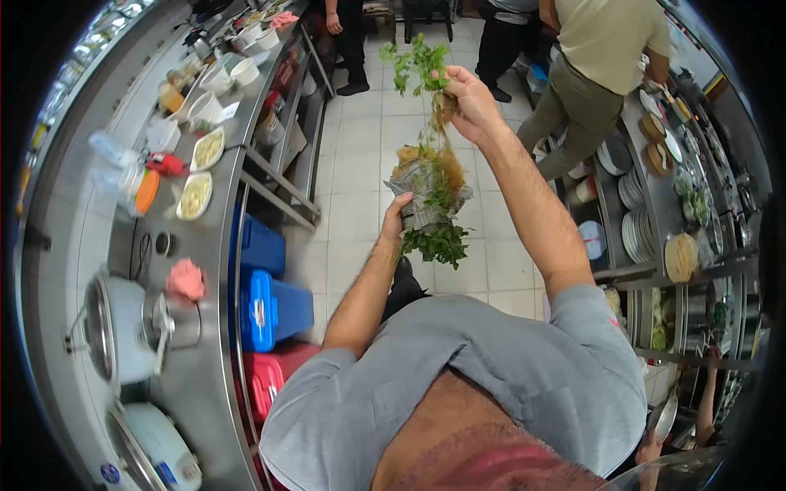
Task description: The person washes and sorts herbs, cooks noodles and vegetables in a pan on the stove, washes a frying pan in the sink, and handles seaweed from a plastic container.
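In the head view, my left hand [397, 216] is closed around a bundle wrapped in printed paper [426, 190]. Dark green leaves [436, 245] stick out of the bundle's lower end, and brownish stringy roots [449, 170] show along its right side. Above it, my right hand [472, 106] pinches a few sprigs of leafy herb [422, 65], perhaps coriander or parsley. Thin stems and roots trail down from these sprigs towards the bundle; whether they are fully apart from it I cannot tell. Both hands are held out over the tiled floor.
On my left runs a steel counter [214, 237] bearing white bowls, a pink cloth [186, 279] and a rice cooker [123, 327]. Blue bins [278, 311] stand beneath it. To my right, shelving holds stacked plates [639, 235]. A person in olive trousers [573, 106] stands ahead right; others are farther off.
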A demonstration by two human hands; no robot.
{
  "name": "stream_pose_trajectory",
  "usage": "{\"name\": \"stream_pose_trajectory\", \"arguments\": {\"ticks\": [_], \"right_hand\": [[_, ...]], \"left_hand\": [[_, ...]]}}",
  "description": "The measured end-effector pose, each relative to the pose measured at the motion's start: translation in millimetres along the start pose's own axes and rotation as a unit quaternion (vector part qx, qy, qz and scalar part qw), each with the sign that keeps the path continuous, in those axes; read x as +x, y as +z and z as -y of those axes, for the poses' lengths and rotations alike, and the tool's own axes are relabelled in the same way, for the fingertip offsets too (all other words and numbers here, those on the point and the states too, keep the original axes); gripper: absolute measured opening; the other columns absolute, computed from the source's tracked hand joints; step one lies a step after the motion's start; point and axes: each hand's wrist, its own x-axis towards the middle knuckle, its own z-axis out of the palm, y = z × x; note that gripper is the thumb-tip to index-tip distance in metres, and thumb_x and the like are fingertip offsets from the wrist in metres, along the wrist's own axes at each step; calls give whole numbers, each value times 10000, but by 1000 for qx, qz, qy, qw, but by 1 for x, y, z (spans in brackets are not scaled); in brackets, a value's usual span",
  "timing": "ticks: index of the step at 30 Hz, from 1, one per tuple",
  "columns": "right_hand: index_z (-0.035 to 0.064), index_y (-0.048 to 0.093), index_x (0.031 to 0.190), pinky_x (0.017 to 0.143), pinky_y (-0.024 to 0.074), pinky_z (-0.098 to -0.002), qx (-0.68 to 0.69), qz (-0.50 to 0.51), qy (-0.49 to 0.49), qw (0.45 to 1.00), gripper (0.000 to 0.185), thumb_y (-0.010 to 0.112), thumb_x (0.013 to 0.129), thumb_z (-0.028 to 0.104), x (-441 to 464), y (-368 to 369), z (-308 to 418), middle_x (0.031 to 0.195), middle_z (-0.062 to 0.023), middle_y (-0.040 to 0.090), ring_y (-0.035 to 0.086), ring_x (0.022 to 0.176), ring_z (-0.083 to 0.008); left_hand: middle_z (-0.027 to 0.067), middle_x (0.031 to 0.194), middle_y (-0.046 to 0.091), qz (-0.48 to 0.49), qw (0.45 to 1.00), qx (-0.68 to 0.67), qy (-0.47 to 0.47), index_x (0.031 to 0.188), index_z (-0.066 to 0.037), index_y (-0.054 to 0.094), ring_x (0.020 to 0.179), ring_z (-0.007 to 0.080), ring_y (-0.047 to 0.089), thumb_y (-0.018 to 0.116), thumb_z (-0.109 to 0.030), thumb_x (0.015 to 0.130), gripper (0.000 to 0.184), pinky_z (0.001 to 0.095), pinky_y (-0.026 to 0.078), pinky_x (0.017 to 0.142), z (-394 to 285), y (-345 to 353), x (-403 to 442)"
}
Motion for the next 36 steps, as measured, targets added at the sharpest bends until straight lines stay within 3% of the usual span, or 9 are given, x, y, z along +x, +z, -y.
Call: {"name": "stream_pose_trajectory", "arguments": {"ticks": [8, 12, 17, 21, 23, 25, 26, 30, 36], "right_hand": [[80, 500, 956, 549, 419, -234, 41, -47, 22, 998, 121, 541, 844, 92, 276, -42, 4, 847, -34, 566, 514, 628, -111], [54, 521, 965, 566, 421, -221, -109, -102, 84, 985, 162, 576, 830, 124, 385, -105, -43, 830, -20, 557, 501, 623, -76], [-4, 555, 947, 523, 400, -208, -392, -76, 32, 916, 180, 571, 822, 125, 543, -190, -51, 716, -5, 561, 473, 549, -60], [-26, 555, 940, 508, 405, -223, -455, -75, -54, 886, 194, 561, 819, 125, 683, -244, -58, 688, -20, 562, 467, 529, -55], [-28, 555, 959, 567, 445, -264, -475, -82, -47, 875, 219, 553, 821, 142, 747, -260, -54, 705, -77, 590, 541, 571, -129], [-28, 554, 980, 648, 468, -322, -528, -102, -147, 830, 244, 541, 823, 158, 814, -273, -52, 728, -138, 606, 600, 667, -258], [-38, 553, 989, 743, 457, -365, -528, -88, -116, 837, 278, 547, 810, 175, 843, -281, -52, 820, -183, 609, 592, 817, -342], [-45, 523, 1033, 808, 425, -380, -609, -19, -111, 785, 351, 593, 762, 167, 978, -327, -69, 960, -205, 551, 536, 926, -337], [-44, 512, 959, 771, 442, -428, -654, -29, -106, 749, 277, 589, 708, 45, 1204, -403, -58, 906, -234, 529, 528, 886, -393]], "left_hand": [[145, 1040, 578, 19, 999, -15, -31, 1170, 18, 440, 895, 248, 600, 537, -283, 772, 508, 374, 507, 797, -158, -27, 277], [165, 1053, 573, 26, 999, -20, 5, 1154, 31, 451, 906, 272, 597, 529, -292, 784, 497, 401, 490, 824, -209, -50, 418], [140, 1006, 599, 39, 999, -11, -3, 1120, 24, 489, 865, 250, 614, 535, -288, 776, 468, 378, 508, 790, -263, -63, 600], [122, 941, 613, -4, 1000, 8, 10, 1078, 5, 517, 799, 234, 621, 541, -287, 772, 423, 361, 517, 758, -308, -61, 733], [102, 898, 619, -22, 1000, 9, 16, 1031, -12, 536, 769, 215, 619, 541, -286, 777, 374, 350, 517, 740, -327, -65, 796], [90, 875, 620, -35, 998, 41, 39, 999, -24, 545, 748, 201, 617, 538, -287, 783, 340, 343, 517, 723, -345, -79, 867], [84, 876, 616, -33, 998, 30, 39, 987, -32, 545, 743, 194, 614, 524, -290, 796, 322, 334, 516, 704, -353, -89, 903], [74, 902, 611, -69, 997, 1, 20, 977, -61, 557, 771, 188, 609, 487, -331, 836, 313, 327, 513, 709, -398, -130, 1050], [70, 878, 616, -59, 997, 45, -32, 991, -57, 559, 759, 176, 615, 503, -336, 825, 330, 315, 519, 691, -490, -147, 1278]]}}
